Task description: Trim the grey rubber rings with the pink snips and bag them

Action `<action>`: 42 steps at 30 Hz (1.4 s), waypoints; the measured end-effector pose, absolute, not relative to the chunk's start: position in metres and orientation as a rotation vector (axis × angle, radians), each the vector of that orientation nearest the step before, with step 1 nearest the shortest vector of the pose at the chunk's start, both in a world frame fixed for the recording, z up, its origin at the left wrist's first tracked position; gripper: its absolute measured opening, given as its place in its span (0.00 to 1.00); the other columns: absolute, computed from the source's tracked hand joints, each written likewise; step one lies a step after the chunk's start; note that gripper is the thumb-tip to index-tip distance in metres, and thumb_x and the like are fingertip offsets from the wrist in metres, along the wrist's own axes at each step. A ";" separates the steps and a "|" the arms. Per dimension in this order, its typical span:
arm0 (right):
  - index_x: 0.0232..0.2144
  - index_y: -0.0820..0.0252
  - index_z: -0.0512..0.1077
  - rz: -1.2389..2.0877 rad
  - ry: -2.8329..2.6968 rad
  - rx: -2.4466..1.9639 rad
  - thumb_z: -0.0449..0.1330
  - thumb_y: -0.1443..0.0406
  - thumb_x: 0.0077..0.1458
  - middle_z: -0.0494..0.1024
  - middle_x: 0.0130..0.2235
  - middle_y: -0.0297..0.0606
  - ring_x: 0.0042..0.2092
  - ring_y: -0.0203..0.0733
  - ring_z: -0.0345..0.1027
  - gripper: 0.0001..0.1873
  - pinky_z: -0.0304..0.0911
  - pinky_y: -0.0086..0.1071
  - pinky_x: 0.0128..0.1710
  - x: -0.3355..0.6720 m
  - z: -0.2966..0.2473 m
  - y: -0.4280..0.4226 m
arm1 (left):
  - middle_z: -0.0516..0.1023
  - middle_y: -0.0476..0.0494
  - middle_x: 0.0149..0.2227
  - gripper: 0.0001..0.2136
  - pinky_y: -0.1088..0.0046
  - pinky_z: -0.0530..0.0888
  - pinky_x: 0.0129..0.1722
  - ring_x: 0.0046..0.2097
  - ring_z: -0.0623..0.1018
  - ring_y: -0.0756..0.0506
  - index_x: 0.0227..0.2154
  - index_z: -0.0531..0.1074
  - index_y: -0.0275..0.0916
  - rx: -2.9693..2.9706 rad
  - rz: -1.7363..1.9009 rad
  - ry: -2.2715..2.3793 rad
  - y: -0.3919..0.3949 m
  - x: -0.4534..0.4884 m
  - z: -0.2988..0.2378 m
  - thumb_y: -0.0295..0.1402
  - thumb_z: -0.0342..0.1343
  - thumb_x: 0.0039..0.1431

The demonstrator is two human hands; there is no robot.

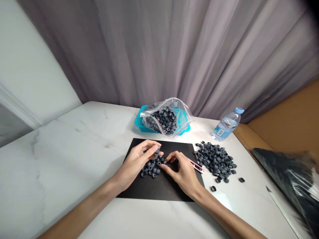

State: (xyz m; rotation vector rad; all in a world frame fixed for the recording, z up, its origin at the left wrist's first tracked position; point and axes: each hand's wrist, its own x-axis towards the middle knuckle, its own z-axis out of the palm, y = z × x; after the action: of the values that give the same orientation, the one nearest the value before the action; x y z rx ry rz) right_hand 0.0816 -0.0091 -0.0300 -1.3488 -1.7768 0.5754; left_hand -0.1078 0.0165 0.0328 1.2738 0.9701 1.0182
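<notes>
On the black mat (161, 191) lies a small pile of dark grey plastic ring pieces (151, 169). My left hand (139, 154) is above the pile's far side, thumb and fingers closed on dark grey ring pieces (157, 152). At the pile's right edge, my right hand (183, 169) pinches one dark grey ring piece (164, 162) between thumb and index finger. A pink and white craft knife (198, 166) lies just beyond the right hand, partly hidden by it.
A turquoise basket (139, 124) holds an open zip bag of grey pieces (166, 121). Right of the mat is a bigger heap of black rings (215, 161), with a water bottle (226, 126) behind. A pen-like white tool (281, 209) and a dark plastic bag (286, 182) lie farther right.
</notes>
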 end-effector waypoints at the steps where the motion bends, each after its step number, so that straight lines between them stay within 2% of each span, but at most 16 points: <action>1: 0.36 0.56 0.72 0.578 -1.781 -1.341 0.65 0.62 0.59 0.76 0.35 0.34 0.37 0.42 0.69 0.06 0.62 0.35 0.37 0.081 -0.031 -0.009 | 0.79 0.45 0.44 0.09 0.68 0.75 0.50 0.48 0.81 0.44 0.41 0.76 0.40 1.241 1.006 0.961 0.016 -0.107 0.032 0.40 0.61 0.63; 4: 0.36 0.56 0.73 0.631 -1.757 -1.273 0.62 0.63 0.62 0.77 0.35 0.35 0.37 0.41 0.69 0.03 0.63 0.35 0.37 0.083 -0.031 -0.009 | 0.79 0.44 0.46 0.09 0.68 0.74 0.52 0.48 0.80 0.45 0.41 0.76 0.40 1.198 0.977 0.932 0.015 -0.107 0.028 0.39 0.61 0.64; 8: 0.37 0.57 0.74 0.794 -1.548 -1.157 0.63 0.58 0.62 0.78 0.36 0.37 0.37 0.42 0.71 0.09 0.66 0.36 0.40 0.087 -0.025 -0.011 | 0.80 0.43 0.46 0.07 0.69 0.72 0.51 0.48 0.78 0.46 0.42 0.75 0.40 1.069 0.946 0.903 0.014 -0.107 0.023 0.36 0.59 0.66; 11: 0.41 0.58 0.76 0.976 -1.352 -1.062 0.66 0.55 0.59 0.79 0.38 0.38 0.39 0.42 0.73 0.14 0.69 0.36 0.42 0.088 -0.020 -0.011 | 0.78 0.44 0.42 0.06 0.73 0.72 0.43 0.42 0.76 0.49 0.43 0.76 0.40 0.917 0.903 0.852 0.010 -0.104 0.023 0.32 0.56 0.67; 14: 0.43 0.57 0.78 1.080 -1.252 -1.023 0.67 0.54 0.57 0.80 0.39 0.39 0.42 0.43 0.75 0.16 0.70 0.36 0.45 0.087 -0.018 -0.012 | 0.72 0.46 0.36 0.11 0.75 0.68 0.33 0.36 0.71 0.50 0.41 0.76 0.38 0.834 0.825 0.813 0.005 -0.098 0.023 0.38 0.52 0.69; 16: 0.43 0.56 0.79 1.099 -1.227 -1.025 0.67 0.55 0.57 0.81 0.41 0.39 0.43 0.44 0.75 0.15 0.70 0.37 0.47 0.086 -0.018 -0.013 | 0.68 0.48 0.34 0.15 0.74 0.66 0.31 0.33 0.68 0.50 0.40 0.75 0.38 0.927 0.798 0.850 0.001 -0.094 0.022 0.44 0.50 0.70; 21: 0.40 0.55 0.80 1.110 -1.192 -1.003 0.68 0.56 0.57 0.82 0.41 0.38 0.44 0.44 0.75 0.12 0.70 0.37 0.47 0.083 -0.022 -0.016 | 0.67 0.53 0.32 0.10 0.73 0.65 0.35 0.34 0.68 0.49 0.41 0.70 0.44 1.530 0.836 1.052 -0.006 -0.088 0.016 0.45 0.56 0.67; 25: 0.37 0.56 0.79 1.170 -1.144 -0.994 0.69 0.56 0.56 0.82 0.40 0.38 0.44 0.45 0.76 0.11 0.70 0.38 0.48 0.082 -0.022 -0.018 | 0.68 0.54 0.31 0.08 0.72 0.65 0.36 0.34 0.68 0.49 0.38 0.69 0.44 1.781 0.840 1.179 -0.008 -0.089 0.014 0.43 0.54 0.68; 30: 0.35 0.57 0.79 1.161 -1.154 -1.051 0.68 0.54 0.56 0.81 0.37 0.37 0.41 0.44 0.75 0.13 0.69 0.36 0.46 0.083 -0.022 -0.018 | 0.72 0.53 0.33 0.09 0.72 0.66 0.37 0.33 0.71 0.48 0.39 0.71 0.44 1.828 0.809 1.179 -0.008 -0.091 0.013 0.42 0.52 0.70; 37: 0.38 0.57 0.76 0.969 -1.252 -1.079 0.65 0.54 0.60 0.80 0.38 0.38 0.40 0.42 0.74 0.12 0.69 0.36 0.44 0.088 -0.023 -0.015 | 0.72 0.54 0.28 0.10 0.72 0.67 0.33 0.31 0.72 0.48 0.38 0.71 0.44 1.729 0.834 1.200 -0.003 -0.091 0.012 0.44 0.54 0.68; 40: 0.42 0.56 0.76 0.980 -1.329 -1.060 0.64 0.55 0.61 0.79 0.40 0.38 0.41 0.43 0.73 0.13 0.69 0.35 0.44 0.089 -0.020 -0.016 | 0.75 0.53 0.31 0.09 0.72 0.68 0.35 0.33 0.74 0.47 0.38 0.71 0.44 1.752 0.834 1.194 -0.003 -0.091 0.014 0.43 0.54 0.68; 42: 0.40 0.56 0.76 0.994 -1.388 -1.046 0.64 0.55 0.62 0.79 0.39 0.37 0.41 0.43 0.73 0.12 0.69 0.35 0.44 0.089 -0.019 -0.017 | 0.78 0.51 0.36 0.09 0.71 0.70 0.39 0.36 0.76 0.46 0.39 0.72 0.44 1.781 0.837 1.181 -0.003 -0.092 0.013 0.42 0.53 0.68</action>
State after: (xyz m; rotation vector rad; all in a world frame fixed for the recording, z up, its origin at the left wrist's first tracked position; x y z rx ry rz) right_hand 0.0886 -0.0172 -0.0193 -1.0465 -1.3876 0.9943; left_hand -0.0916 -0.0034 0.0134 1.7815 1.1813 0.8372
